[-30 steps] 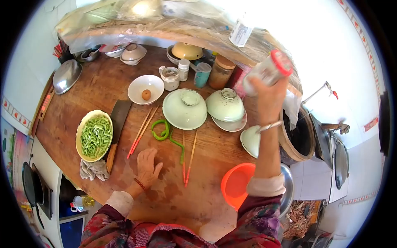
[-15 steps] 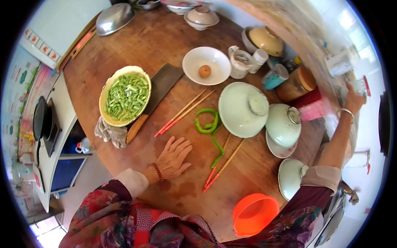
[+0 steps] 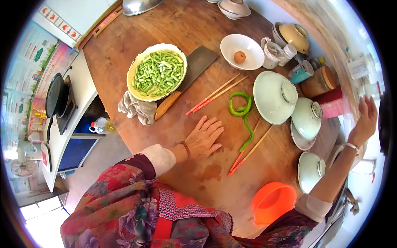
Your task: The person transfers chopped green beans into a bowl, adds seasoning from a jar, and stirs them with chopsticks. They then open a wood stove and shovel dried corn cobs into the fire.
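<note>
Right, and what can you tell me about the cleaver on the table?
The cleaver has a broad, dark grey, metal-looking blade and a brown, wooden-looking handle. It lies on the table, blade pointing away from the person. A basin of cut green pieces stands right beside the blade, and a crumpled cloth lies by the handle's end; contact is unclear at both. The left hand rests apart from it.

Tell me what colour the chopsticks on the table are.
The chopsticks are light wood-brown with red-orange ends, shown best in the head view.
</note>
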